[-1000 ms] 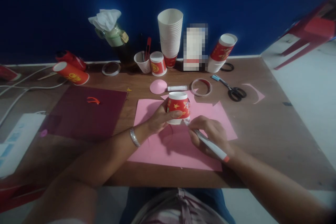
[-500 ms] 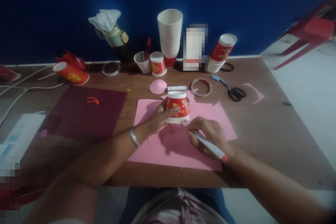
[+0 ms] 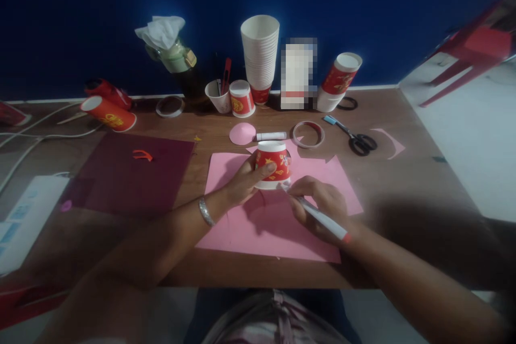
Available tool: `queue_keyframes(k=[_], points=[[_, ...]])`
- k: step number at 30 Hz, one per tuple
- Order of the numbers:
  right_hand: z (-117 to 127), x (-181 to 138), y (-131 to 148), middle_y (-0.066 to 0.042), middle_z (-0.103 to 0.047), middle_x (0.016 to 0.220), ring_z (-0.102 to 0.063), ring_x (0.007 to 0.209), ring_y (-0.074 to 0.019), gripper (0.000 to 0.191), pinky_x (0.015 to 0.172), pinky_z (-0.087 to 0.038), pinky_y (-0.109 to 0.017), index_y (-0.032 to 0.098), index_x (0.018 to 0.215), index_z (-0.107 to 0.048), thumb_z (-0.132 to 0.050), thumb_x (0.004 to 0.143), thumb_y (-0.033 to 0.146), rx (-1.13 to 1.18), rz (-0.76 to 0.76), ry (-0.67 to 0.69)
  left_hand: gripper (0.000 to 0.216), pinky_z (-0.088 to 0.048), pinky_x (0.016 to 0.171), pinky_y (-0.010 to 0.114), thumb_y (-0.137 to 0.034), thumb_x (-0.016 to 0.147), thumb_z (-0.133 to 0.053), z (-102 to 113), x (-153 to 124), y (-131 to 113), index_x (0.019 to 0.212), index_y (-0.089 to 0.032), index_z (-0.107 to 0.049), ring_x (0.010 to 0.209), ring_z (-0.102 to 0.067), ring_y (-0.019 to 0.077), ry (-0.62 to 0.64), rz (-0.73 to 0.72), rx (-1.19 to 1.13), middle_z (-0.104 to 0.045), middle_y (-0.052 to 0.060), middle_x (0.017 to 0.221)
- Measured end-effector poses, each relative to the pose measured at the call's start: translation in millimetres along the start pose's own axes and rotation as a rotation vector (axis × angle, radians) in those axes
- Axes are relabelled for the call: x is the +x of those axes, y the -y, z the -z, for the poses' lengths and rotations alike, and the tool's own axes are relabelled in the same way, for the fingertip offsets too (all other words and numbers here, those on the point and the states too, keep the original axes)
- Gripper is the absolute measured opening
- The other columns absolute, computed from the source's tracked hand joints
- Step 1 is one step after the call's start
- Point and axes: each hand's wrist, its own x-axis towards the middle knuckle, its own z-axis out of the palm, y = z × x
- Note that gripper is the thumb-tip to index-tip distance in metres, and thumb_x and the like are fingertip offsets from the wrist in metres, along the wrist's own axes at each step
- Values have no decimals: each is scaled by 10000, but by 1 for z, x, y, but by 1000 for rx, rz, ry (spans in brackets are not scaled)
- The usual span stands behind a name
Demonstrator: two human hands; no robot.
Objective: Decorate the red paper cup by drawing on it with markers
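Observation:
My left hand (image 3: 246,178) is closed around a red and white paper cup (image 3: 272,173), with the thumb across its front. The cup is upside down, its wider white rim low and its base up. Pinched in my right hand (image 3: 320,205) is a white marker pen (image 3: 324,219) with a red end. Its tip meets the cup's lower white rim or lies very close to it; I cannot tell which. Beneath both hands lies a pink paper sheet (image 3: 262,231) with a cut upper edge. Just behind the cup are a capped white marker (image 3: 271,136) and a pink paper disc (image 3: 242,133).
A tape roll (image 3: 308,135) and black scissors (image 3: 355,137) lie right of the cup. Along the wall stand a tall cup stack (image 3: 261,48), a cup of pens (image 3: 217,98) and a jar (image 3: 173,59). Dark purple paper (image 3: 133,172) and a white box (image 3: 32,220) are at left.
The marker tip and my right hand have shifted very slightly at the cup's rim. A dark shadow now falls over the table's right side. The cup stays in my left hand.

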Motion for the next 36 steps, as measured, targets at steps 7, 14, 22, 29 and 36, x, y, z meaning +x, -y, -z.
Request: queue_keyframes(k=[7, 14, 22, 29, 36], points=[[2, 1, 2, 17, -740, 791, -704, 609, -135, 67, 571, -535, -229, 257, 1037, -598, -628, 1040, 197, 2, 45, 31, 650, -641, 870, 391, -601, 815, -952, -2, -2, -2, 1224, -148, -728, 1106, -812, 332, -21, 28, -4, -818, 183, 1240], [9, 0, 4, 1, -759, 825, -744, 688, -154, 83, 624, -586, -254, 262, 1036, -624, -640, 1018, 182, 50, -20, -34, 651, -658, 932, 450, -616, 840, -924, 0, 0, -1, 1248, -154, -716, 1093, -823, 340, -4, 41, -78, -809, 192, 1279], [9, -1, 0, 9, -725, 829, -672, 614, -132, 41, 562, -558, -257, 229, 1055, -641, -665, 1067, 260, 392, -430, -60, 575, -649, 928, 401, -597, 870, -905, -2, -1, -5, 1189, -142, -758, 981, -814, 267, 23, 16, -63, -827, 170, 1195], [1, -1, -2, -40, -813, 949, -798, 797, -186, 68, 686, -653, -293, 260, 1100, -654, -699, 1049, 251, 156, -191, -81, 651, -645, 978, 424, -612, 828, -935, 0, 0, -2, 1248, -152, -741, 1121, -811, 331, 36, 20, -29, -822, 183, 1236], [3, -2, -1, -22, -812, 904, -806, 757, -181, 93, 658, -654, -275, 275, 1110, -653, -688, 1038, 228, 22, -69, -49, 640, -642, 875, 371, -598, 861, -914, 0, -2, -2, 1282, -154, -724, 1075, -826, 318, 48, 1, -7, -830, 178, 1223]])
